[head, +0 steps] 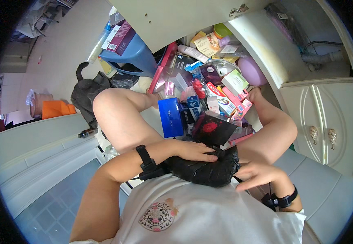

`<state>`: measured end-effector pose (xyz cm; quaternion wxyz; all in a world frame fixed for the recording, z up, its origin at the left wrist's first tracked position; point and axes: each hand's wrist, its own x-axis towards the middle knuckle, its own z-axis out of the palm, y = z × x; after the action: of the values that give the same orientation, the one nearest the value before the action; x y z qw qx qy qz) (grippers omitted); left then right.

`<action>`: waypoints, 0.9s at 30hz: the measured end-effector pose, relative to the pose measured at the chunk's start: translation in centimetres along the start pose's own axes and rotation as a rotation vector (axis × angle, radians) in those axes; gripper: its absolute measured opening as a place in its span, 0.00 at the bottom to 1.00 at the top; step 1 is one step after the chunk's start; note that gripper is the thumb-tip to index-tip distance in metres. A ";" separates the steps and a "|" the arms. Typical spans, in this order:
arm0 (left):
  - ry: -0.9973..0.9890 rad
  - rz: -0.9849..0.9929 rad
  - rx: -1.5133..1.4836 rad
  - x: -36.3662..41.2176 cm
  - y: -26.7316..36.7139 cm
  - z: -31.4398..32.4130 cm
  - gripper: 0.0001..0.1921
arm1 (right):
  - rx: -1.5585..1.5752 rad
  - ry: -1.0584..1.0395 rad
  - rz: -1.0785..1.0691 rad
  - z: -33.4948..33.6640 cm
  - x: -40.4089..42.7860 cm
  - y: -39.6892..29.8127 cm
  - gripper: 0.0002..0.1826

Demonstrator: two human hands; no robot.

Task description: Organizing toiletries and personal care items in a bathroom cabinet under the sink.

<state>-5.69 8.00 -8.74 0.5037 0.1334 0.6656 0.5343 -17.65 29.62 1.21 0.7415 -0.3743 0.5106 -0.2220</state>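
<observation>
A bundled black plastic bag [205, 172] lies in my lap against the white shirt. My left hand [193, 151] rests across its top, fingers together, holding it down. Beside the bag's right end is my right hand [257, 176], its fingers apart; whether the fingertips touch the plastic is unclear. Just beyond the bag, between my legs, stands a black box with a red flower [213, 128]. To its left is a glossy blue box [171, 118]. Further off lie a Colgate toothpaste box [221, 99] and a green-and-white box [235, 81] in a heap of packages.
An opened cabinet door [176, 21] hangs above the heap. At left are a blue plastic stool [130, 56] bearing boxes and a dark grey cat [88, 91]. A purple balloon-like object [251, 70] sits by the cabinet side. Closed cabinet doors [324, 128] stand at right.
</observation>
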 end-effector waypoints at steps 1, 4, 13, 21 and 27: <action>-0.024 -0.015 0.001 -0.1 0.2 -0.1 0.35 | 0.142 0.048 0.166 -0.7 -1.1 -0.6 0.26; -0.032 -0.050 0.031 -0.4 0.8 0.1 0.36 | 0.208 0.625 -0.318 -0.8 -0.3 -1.1 0.19; 0.009 -0.140 0.026 -1.8 -0.6 1.3 0.45 | 0.148 0.290 0.000 2.6 8.0 2.3 0.32; 0.077 -0.087 -0.020 -2.3 -0.8 2.0 0.41 | 0.336 0.386 0.215 2.6 8.7 4.9 0.44; 0.374 -0.019 -0.061 -4.4 0.0 2.9 0.45 | 0.506 0.244 0.058 0.3 8.6 0.9 0.45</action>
<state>-1.35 6.55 -6.21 0.3801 0.0100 0.7325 0.5647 -14.15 24.14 -4.52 0.7505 -0.1331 0.5349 -0.3646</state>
